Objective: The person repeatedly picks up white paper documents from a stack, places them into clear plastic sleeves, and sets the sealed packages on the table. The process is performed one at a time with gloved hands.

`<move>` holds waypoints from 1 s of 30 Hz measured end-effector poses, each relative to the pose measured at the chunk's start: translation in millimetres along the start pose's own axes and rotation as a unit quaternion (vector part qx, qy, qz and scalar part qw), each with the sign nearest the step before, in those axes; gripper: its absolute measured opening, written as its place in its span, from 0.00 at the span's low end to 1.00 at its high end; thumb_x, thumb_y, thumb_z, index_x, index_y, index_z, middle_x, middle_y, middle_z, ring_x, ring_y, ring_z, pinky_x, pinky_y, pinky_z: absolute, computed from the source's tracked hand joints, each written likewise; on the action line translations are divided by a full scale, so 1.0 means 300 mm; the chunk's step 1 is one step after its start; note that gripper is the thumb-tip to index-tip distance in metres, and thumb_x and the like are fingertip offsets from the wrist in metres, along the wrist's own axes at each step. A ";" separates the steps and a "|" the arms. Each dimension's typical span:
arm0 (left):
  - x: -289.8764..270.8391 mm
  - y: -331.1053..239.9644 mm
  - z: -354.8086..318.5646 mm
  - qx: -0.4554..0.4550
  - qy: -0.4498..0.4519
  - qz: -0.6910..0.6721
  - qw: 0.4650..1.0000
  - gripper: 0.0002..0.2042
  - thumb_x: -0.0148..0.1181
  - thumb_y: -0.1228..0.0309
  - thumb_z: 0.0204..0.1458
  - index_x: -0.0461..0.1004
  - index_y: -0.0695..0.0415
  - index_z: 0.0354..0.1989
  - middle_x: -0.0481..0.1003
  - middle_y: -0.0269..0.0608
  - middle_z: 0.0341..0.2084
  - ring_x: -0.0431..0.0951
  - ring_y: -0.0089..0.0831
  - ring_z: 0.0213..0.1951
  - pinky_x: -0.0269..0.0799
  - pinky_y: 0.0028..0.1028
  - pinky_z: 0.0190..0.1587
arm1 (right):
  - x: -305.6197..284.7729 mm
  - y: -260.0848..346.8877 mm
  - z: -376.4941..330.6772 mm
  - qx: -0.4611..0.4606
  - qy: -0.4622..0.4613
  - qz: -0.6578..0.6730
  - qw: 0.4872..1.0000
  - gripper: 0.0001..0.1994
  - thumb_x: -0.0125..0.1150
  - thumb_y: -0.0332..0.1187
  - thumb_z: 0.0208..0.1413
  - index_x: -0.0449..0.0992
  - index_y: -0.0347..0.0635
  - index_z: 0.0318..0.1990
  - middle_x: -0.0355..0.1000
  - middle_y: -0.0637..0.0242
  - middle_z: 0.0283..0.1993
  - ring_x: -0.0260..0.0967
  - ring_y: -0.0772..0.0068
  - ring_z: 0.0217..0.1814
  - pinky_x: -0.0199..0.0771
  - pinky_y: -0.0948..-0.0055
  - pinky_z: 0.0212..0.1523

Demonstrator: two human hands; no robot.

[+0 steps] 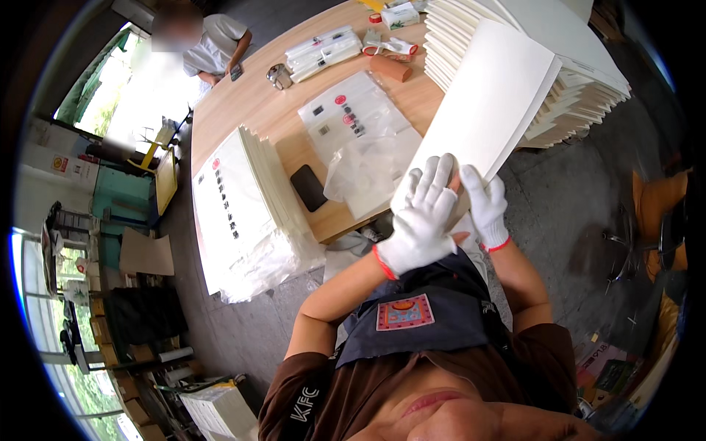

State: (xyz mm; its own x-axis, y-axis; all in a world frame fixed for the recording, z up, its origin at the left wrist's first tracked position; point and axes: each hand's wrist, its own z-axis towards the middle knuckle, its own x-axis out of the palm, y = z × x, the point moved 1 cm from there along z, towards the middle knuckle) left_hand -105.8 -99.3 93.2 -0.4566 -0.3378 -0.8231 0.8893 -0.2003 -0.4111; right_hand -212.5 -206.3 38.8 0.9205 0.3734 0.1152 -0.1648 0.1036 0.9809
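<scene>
A stack of large folded white paper sheets (489,92) stands tilted in front of me, its lower end near my body. My left hand (423,224), in a white knit glove with bare thumb and index fingertips, lies on the lower part of the paper with its fingers stretched out. At the lower right edge, my gloved right hand (485,209) grips the paper between thumb and fingers. Beyond my left hand, a clear plastic bag (368,165) with dark and red print lies on the wooden table (254,99).
At left is a pile of bagged white sheets (239,202), beside a black phone (309,187). A tall paper stack (581,73) rises at right. Farther back lie plastic-wrapped packs (323,51), a metal cup (279,76) and a brown roll (391,68). Another person (217,44) sits at the far left.
</scene>
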 end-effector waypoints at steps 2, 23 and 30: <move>0.025 0.194 -0.100 -0.042 -0.084 -0.059 0.994 0.41 0.70 0.66 0.36 0.58 0.61 0.63 0.60 0.58 0.59 0.59 0.54 0.61 0.60 0.43 0.59 | -0.062 0.019 0.004 -0.101 0.050 -0.126 0.985 0.14 0.61 0.36 0.56 0.75 0.31 0.41 0.77 0.59 0.33 0.74 0.71 0.32 0.73 0.73 0.34; -0.314 0.709 0.047 -0.396 -0.151 -0.241 0.873 0.14 0.47 0.76 0.49 0.73 0.55 0.44 0.74 0.36 0.23 0.73 0.22 0.24 0.71 0.23 0.29 | -0.026 -0.188 0.124 -0.121 0.370 -0.690 0.611 0.14 0.49 0.44 0.57 0.74 0.43 0.34 0.72 0.55 0.30 0.75 0.56 0.32 0.74 0.55 0.29; -0.250 0.784 0.029 -0.343 -0.181 -0.404 0.828 0.10 0.52 0.73 0.54 0.72 0.59 0.44 0.70 0.30 0.22 0.67 0.17 0.21 0.64 0.19 0.25 | -0.088 -0.034 0.030 -0.085 0.311 -0.493 0.808 0.24 0.53 0.56 0.54 0.75 0.42 0.40 0.74 0.54 0.36 0.73 0.49 0.37 0.72 0.56 0.38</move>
State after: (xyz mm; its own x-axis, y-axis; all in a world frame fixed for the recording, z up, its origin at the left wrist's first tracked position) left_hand 137.3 -129.2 61.7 -0.7775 -0.6269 -0.0499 0.0376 0.0329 -0.9988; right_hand -232.0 -225.6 27.0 0.2867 0.4178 -0.8621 0.4441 0.7394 0.5061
